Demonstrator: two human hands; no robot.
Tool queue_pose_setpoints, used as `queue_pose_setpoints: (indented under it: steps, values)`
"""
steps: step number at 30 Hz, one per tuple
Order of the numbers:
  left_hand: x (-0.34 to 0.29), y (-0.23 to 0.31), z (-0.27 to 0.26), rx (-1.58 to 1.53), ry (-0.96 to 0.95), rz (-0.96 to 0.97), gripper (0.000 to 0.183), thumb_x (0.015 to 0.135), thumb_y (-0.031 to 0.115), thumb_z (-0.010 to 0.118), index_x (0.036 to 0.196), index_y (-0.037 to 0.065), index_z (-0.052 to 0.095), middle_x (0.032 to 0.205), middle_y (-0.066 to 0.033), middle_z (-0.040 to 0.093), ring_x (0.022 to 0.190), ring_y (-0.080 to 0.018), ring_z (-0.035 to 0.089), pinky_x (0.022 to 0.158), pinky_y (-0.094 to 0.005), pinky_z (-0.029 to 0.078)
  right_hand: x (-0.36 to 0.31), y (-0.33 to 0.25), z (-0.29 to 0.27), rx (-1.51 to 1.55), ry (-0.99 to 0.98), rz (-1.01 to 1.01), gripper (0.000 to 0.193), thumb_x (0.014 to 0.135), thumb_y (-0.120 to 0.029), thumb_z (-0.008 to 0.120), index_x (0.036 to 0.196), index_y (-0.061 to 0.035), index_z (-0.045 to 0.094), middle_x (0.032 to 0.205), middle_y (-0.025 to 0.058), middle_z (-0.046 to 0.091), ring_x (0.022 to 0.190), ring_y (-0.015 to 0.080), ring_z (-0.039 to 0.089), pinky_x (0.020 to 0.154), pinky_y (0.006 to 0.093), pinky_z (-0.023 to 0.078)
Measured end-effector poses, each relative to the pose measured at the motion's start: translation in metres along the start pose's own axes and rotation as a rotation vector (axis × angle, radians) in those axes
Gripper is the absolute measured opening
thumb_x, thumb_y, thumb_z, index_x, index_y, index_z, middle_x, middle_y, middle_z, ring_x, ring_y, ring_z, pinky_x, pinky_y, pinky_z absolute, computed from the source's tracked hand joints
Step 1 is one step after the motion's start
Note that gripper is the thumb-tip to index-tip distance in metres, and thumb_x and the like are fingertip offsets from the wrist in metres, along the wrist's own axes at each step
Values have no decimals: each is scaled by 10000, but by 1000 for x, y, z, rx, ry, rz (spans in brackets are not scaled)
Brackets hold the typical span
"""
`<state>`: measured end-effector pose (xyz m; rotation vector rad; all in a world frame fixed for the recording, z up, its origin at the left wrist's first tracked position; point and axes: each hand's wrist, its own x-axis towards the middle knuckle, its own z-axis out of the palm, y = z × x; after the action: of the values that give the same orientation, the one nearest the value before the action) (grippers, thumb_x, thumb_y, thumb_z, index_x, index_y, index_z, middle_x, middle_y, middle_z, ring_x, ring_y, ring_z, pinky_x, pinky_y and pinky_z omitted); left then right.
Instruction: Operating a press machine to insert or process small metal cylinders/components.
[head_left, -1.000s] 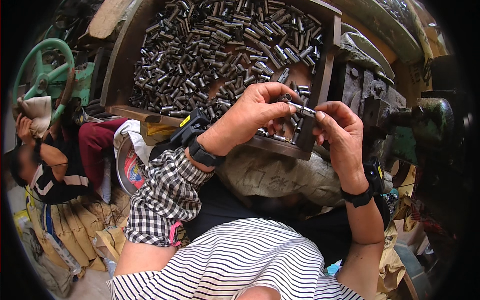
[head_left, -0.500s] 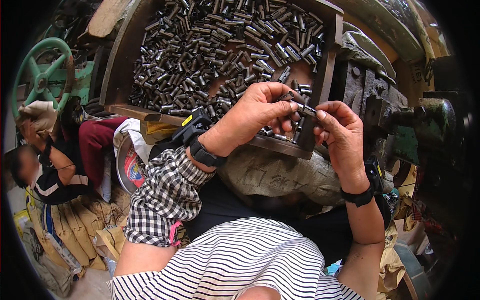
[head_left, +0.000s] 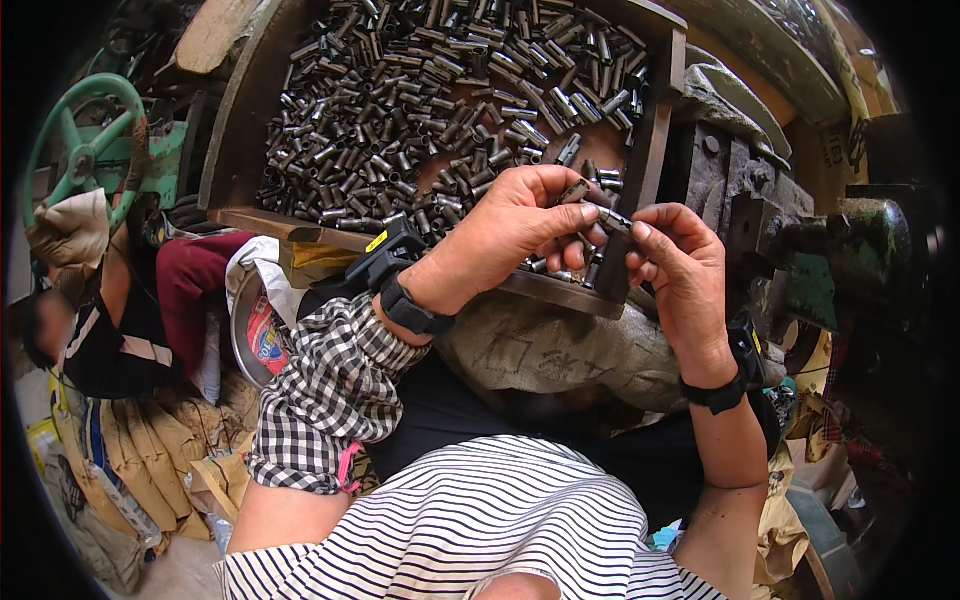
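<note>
Both of my hands meet over the near right corner of a wooden tray (head_left: 655, 150) heaped with short dark metal tubes (head_left: 395, 130). My left hand (head_left: 515, 222) is closed, thumb against forefinger, on one end of a slim, shiny metal tube (head_left: 612, 217). At its other end, the thumb and fingertips of my right hand (head_left: 682, 262) pinch the same piece. A second, darker tube (head_left: 574, 192) sticks up at my left forefinger; how it is held is hidden.
Right of the tray stands a dark, greasy machine (head_left: 810, 240). A green handwheel (head_left: 85, 155) is at far left, near a seated co-worker in maroon trousers (head_left: 195, 290). A round metal bowl (head_left: 255, 335) sits beside my left sleeve, and a grey sack (head_left: 560, 350) hangs below the tray.
The slim tube between my hands has turned slightly and catches more light. My hands stay nearly in place. At left, the co-worker's arm and the cloth by the handwheel have shifted.
</note>
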<state>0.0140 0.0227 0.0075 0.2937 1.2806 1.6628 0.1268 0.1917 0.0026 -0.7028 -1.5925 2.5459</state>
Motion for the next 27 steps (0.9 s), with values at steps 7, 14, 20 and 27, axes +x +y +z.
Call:
queue_pose_setpoints:
  steps: [7, 14, 20, 27]
  values:
    - [-1, 1, 3, 171, -10, -37, 227, 906, 146, 579, 1070, -10, 574, 829, -40, 657, 590, -54, 611, 486, -168, 474, 0, -1, -1, -32, -7, 9, 123, 837, -71, 651, 926, -2, 600, 803, 38, 625, 627, 90, 622, 511, 196, 500]
    - [-5, -8, 12, 1021, -39, 748, 389, 798, 23, 628, 1167, -29, 516, 906, -180, 625, 778, -325, 644, 624, -348, 530, 2, -14, -4, -4, -124, 157, 192, 809, -47, 677, 956, 5, 565, 738, 44, 638, 580, 83, 615, 480, 184, 492]
    - [-8, 1, 11, 1322, -123, 675, 410, 766, 6, 622, 1159, -36, 514, 890, -158, 609, 758, -307, 642, 624, -357, 534, 7, -12, 4, -126, -113, 62, 197, 813, -21, 653, 976, 11, 548, 743, 56, 636, 573, 95, 625, 453, 178, 477]
    - [-10, 18, -16, 114, 97, 81, 234, 892, 43, 489, 1119, -4, 521, 910, -93, 629, 749, -174, 671, 522, -210, 517, 76, -28, 22, -1340, 110, -872, 174, 745, -29, 626, 911, -21, 573, 827, 122, 611, 697, 259, 634, 580, 308, 511]
